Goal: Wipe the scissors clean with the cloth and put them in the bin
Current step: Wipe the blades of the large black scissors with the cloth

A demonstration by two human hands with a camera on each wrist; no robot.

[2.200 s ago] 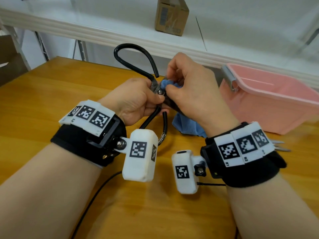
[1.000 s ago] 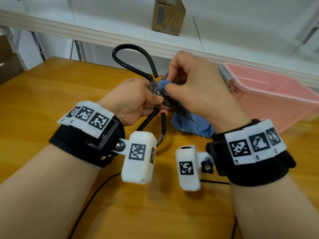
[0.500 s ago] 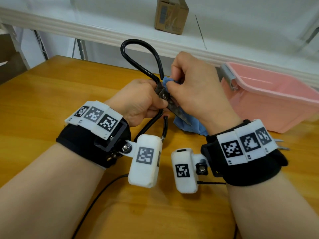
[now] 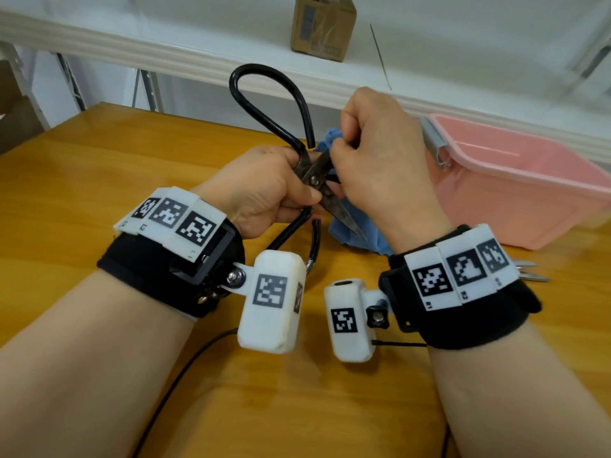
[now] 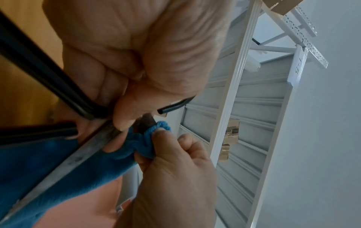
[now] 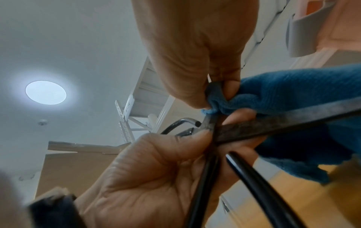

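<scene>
gripping the scissors point(image 4: 317, 183) at the pivot, our left hand point(image 4: 264, 190) holds them above the table point(image 4: 99, 180); our right hand point(image 4: 377, 160) pinches the cloth point(image 4: 347, 223) against the blades, bin point(image 4: 515, 180) just beside.

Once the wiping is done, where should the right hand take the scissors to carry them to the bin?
Probably the big black handle loop: it sticks up clear above the left hand, open to a grip from above. The scissors' blade tip points down toward the right wrist, over the blue cloth; avoid it.
</scene>
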